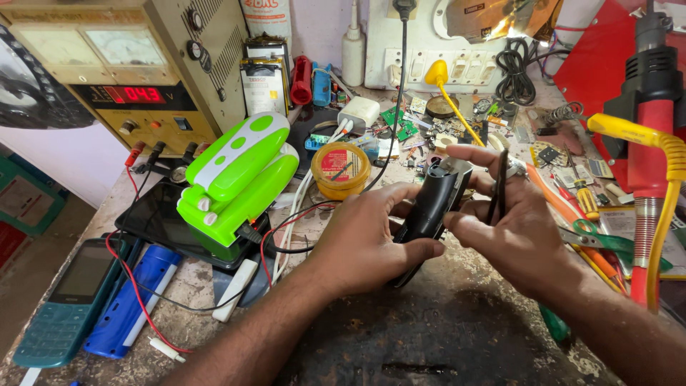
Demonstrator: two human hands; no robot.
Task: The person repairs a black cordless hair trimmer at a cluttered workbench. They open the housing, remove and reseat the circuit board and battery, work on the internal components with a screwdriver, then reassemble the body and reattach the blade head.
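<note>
A black handheld device (431, 214), long and rounded like a trimmer body, is gripped over the middle of the cluttered workbench (457, 336). The left hand (364, 243) is wrapped round its lower half, fingers curled behind it and the thumb pressed along the front. Its upper end is steadied by the right hand (514, 229), whose fingers (475, 154) are stretched over the top, while a thin dark flat piece (500, 187), perhaps a cover or blade part, is pinched upright between the same hand's thumb and fingers. What that piece is cannot be told for sure.

By the look of it, an opening or inspection step is in hand: the body is being turned and examined at its head end. A firm hold below and a careful, light touch at the top would be called for next, so that the thin piece is not dropped among the parts.

Just beyond the left fingertips a round yellow tin (341, 169) is seen; further left, a green-and-white lamp (239, 179). Past the right fingers, screwdrivers (582, 196) are laid out.
</note>
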